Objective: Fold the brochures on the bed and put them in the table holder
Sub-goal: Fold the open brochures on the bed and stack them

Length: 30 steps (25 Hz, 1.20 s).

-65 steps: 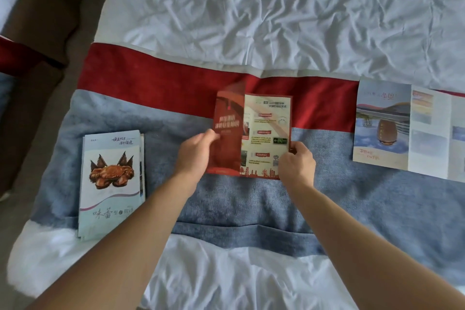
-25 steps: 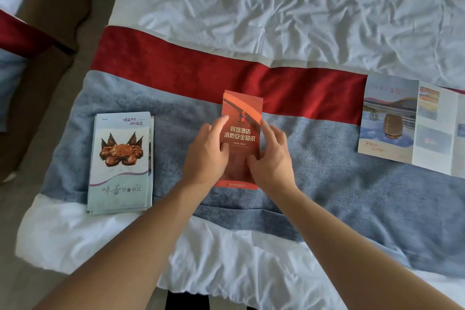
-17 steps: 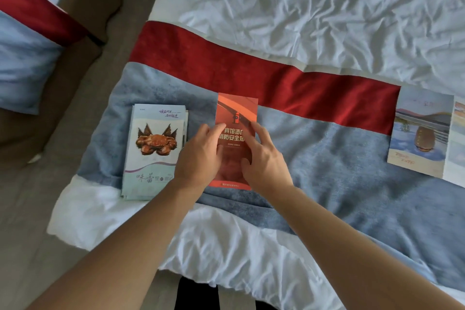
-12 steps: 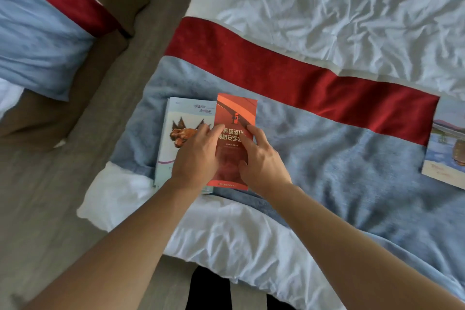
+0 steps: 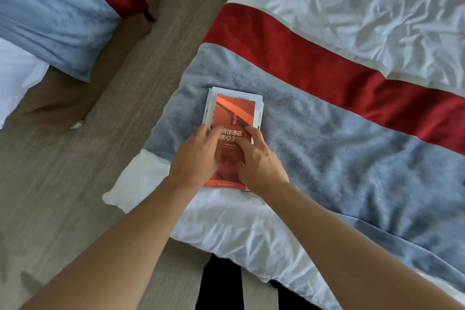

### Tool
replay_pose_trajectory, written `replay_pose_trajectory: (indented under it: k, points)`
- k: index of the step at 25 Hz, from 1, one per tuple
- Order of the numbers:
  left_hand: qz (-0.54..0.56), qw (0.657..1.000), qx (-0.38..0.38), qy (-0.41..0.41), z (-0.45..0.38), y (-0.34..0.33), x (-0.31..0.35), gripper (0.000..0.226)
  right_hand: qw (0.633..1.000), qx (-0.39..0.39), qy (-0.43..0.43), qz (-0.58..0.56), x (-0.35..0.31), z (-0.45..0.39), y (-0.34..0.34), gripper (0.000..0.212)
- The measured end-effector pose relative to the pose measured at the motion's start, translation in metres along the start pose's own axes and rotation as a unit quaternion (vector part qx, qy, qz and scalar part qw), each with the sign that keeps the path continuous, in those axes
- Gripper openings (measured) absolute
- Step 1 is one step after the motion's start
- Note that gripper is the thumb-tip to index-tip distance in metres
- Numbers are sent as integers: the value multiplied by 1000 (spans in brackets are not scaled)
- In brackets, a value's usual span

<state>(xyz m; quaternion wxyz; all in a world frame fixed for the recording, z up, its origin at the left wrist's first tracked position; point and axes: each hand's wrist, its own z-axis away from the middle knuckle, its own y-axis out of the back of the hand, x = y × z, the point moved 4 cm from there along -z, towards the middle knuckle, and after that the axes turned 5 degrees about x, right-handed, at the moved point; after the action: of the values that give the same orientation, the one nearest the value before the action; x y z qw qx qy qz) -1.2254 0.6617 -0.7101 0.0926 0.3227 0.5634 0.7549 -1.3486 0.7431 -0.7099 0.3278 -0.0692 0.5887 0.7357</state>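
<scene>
Folded red brochure (image 5: 232,118) lies flat on top of a stack of pale brochures (image 5: 210,98), near the left corner of the bed (image 5: 352,7). Pale edges of the stack show along the top, left and right of the red cover. Stack sits on the blue-grey blanket (image 5: 339,148), lower end reaching the white sheet (image 5: 226,224) at the bed's edge.

Left hand (image 5: 195,158) rests on the red brochure's left side, fingers fairly straight and close together, pressing down on the cover; thumb side lies over the printed white text. Right hand (image 5: 259,161) rests on the right side, fingers spread a little, index finger near the brochure's right edge, also pressing flat. Neither hand curls round anything; both lie palm-down on the paper. The two hands nearly touch in the middle of the cover.

Red band (image 5: 314,57) of the blanket crosses the bed beyond the stack, well apart from it. White crumpled duvet beyond that. Grey floor (image 5: 63,196) to the left. A second bed (image 5: 50,7) with the same blue and red blanket at upper left. Dark trouser legs (image 5: 219,284) at the bottom edge. Table holder not seen.
</scene>
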Motion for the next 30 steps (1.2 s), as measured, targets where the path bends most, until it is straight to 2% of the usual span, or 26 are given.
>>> replay_pose_trajectory:
  k: [4,6,9,12,16,20,23,26,30]
  points:
    - [-18,1000,-14,-8,-3,-2,-3,50,999,14,4,29,-1,-2,-6,43]
    - [-41,999,1,-21,-3,-2,-3,49,995,51,18,80,0,-1,-3,41]
    - [-81,993,8,-83,0,-5,-1,66,987,104,59,111,1,0,1,63]
    - [-127,978,-62,-151,1,-16,-6,89,988,27,72,137,7,-6,-6,96]
    - [-173,964,-138,-149,-2,-28,-19,106,978,-71,50,189,22,-22,-16,124]
    - [-203,957,-156,-138,-2,-37,-20,107,974,-84,48,206,24,-26,-23,125]
    - [-191,959,-160,-139,-2,-36,-19,108,974,-71,69,202,23,-32,-11,115]
    - [-175,961,-165,-133,-2,-34,-18,120,975,-58,80,201,23,-51,2,106]
    - [-177,960,-178,-127,-2,-37,-19,131,970,-84,70,217,26,-64,-2,112]
